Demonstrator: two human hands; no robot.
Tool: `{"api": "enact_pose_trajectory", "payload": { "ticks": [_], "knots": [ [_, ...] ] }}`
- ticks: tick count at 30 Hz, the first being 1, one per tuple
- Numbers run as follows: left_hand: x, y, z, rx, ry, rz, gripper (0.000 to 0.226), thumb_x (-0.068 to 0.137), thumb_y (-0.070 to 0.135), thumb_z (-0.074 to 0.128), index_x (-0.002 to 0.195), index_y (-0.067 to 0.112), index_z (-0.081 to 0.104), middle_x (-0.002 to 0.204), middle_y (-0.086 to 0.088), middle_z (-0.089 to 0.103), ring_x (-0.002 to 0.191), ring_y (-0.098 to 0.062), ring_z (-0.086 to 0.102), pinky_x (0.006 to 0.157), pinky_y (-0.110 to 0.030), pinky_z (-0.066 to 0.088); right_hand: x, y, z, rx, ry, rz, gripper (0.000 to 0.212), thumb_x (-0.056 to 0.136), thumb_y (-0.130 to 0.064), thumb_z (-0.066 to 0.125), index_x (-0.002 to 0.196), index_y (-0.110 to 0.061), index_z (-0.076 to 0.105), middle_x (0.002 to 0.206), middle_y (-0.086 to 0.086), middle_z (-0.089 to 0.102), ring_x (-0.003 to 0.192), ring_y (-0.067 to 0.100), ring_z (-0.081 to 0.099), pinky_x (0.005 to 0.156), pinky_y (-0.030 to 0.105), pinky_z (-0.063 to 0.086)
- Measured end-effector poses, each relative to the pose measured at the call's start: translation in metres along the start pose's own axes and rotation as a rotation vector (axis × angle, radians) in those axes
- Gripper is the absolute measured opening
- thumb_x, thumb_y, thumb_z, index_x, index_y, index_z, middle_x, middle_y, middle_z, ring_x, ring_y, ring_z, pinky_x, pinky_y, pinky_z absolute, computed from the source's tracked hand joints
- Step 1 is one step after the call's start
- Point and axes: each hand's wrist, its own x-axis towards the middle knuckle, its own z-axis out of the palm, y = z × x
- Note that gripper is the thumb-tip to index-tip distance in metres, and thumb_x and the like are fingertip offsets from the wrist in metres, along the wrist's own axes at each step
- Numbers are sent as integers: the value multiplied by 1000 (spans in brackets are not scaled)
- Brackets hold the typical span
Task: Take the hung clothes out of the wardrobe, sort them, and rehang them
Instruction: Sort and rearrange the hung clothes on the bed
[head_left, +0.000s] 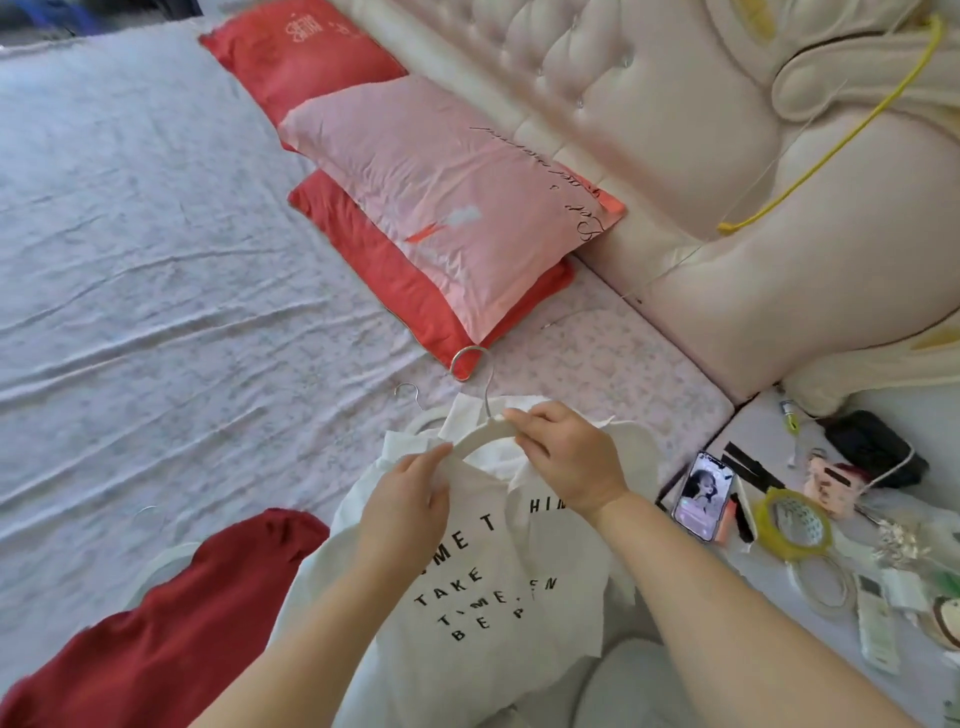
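1. I see the white T-shirt (467, 597) with black lettering lying front-up on the bed (156, 260), just in front of me. The wardrobe is out of view, so I judge that this garment has already been taken out.
2. A white hanger (480, 436) sits at its neckline, with the metal hook pointing toward the pillows (441, 192).
3. Left hand (410, 493): the grip is closed round the hanger's left arm, with collar cloth bunched against it.
4. Right hand (569, 457): the fingertips pinch the hanger close to the base of the hook.
5. I cannot tell whether the hanger is going into the neck or coming out. Either way, this shirt is in mid-handling and not yet rehung.
6. A red garment (171, 623) lies spread on the bed to the left, touching the shirt's edge, and it also looks to be out of the wardrobe.
7. A second hook (406, 388) pokes out beyond the shirt, so at least one more hanger lies there.
8. Left to do, as I judge it: finish this shirt, deal with the red piece, and carry everything back to the rail.
9. The bench (758, 426) beside the bed carries a phone (704, 493) and assorted clutter.
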Motion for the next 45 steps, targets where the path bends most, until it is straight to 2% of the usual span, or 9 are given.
{"api": "enact_pose_trajectory", "payload": {
  "ticks": [6, 9, 12, 16, 20, 23, 28, 34, 45],
  "knots": [
    [64, -23, 10, 4, 2, -83, 50, 89, 10, 45, 135, 29, 42, 133, 3, 48, 118, -15, 46, 79, -13, 26, 66, 30, 41, 10, -93, -2, 35, 84, -14, 65, 114, -30, 65, 94, -1, 65, 79, 20, 62, 60, 30, 49],
    [95, -42, 22, 54, -58, -152, 52, 91, 16, 45, 140, 29, 34, 141, 6, 41, 125, -15, 40, 88, -18, 31, 98, 50, 78, -16, -217, 36, 33, 89, -18, 57, 119, -31, 61, 101, -4, 62, 88, 19, 59, 63, 24, 40],
    [110, -61, 34, 53, -110, -247, 54, 92, 17, 47, 142, 24, 30, 147, 5, 32, 132, -15, 32, 102, -24, 29, 117, 62, 113, -100, -379, 92, 46, 88, -14, 52, 132, -28, 48, 116, 2, 55, 105, 23, 50, 76, 32, 44],
    [109, -80, 45, 33, -112, -359, 53, 92, 17, 47, 141, 24, 31, 146, 4, 32, 132, -16, 33, 99, -28, 34, 115, 63, 140, -74, -514, 154, 43, 89, -8, 48, 130, -20, 51, 127, 4, 52, 118, 23, 44, 93, 33, 40],
    [93, -91, 43, 42, -95, -410, 51, 91, 19, 48, 139, 25, 34, 142, 4, 36, 126, -17, 39, 94, -27, 36, 90, 51, 152, -108, -661, 82, 34, 91, -9, 46, 122, -18, 54, 124, 0, 52, 118, 22, 44, 94, 29, 39],
    [77, -96, 29, 101, -56, -449, 51, 91, 22, 47, 140, 24, 33, 141, 4, 38, 126, -18, 39, 97, -29, 34, 76, 32, 151, -30, -710, 91, 38, 93, -19, 48, 131, -22, 48, 133, -5, 45, 123, 17, 39, 97, 25, 35],
    [30, -101, -17, 184, 50, -537, 48, 91, 26, 47, 138, 24, 35, 138, 4, 41, 124, -18, 40, 98, -32, 34, 61, -19, 147, -26, -805, -58, 42, 93, -25, 49, 135, -25, 41, 135, -6, 42, 126, 14, 36, 98, 23, 32],
    [-79, -116, -71, 226, 216, -753, 49, 90, 28, 47, 138, 23, 35, 136, 4, 41, 121, -19, 43, 97, -33, 37, 47, -98, 142, -52, -872, -339, 44, 93, -28, 49, 137, -23, 39, 137, -4, 41, 128, 14, 34, 103, 24, 30],
    [-301, -155, -96, 129, 483, -1126, 46, 90, 35, 48, 135, 26, 38, 133, 4, 45, 121, -17, 44, 99, -34, 36, -49, -274, 158, -136, -937, -817, 47, 92, -27, 52, 137, -22, 41, 136, -2, 43, 124, 17, 40, 102, 27, 35]
  ]
}}
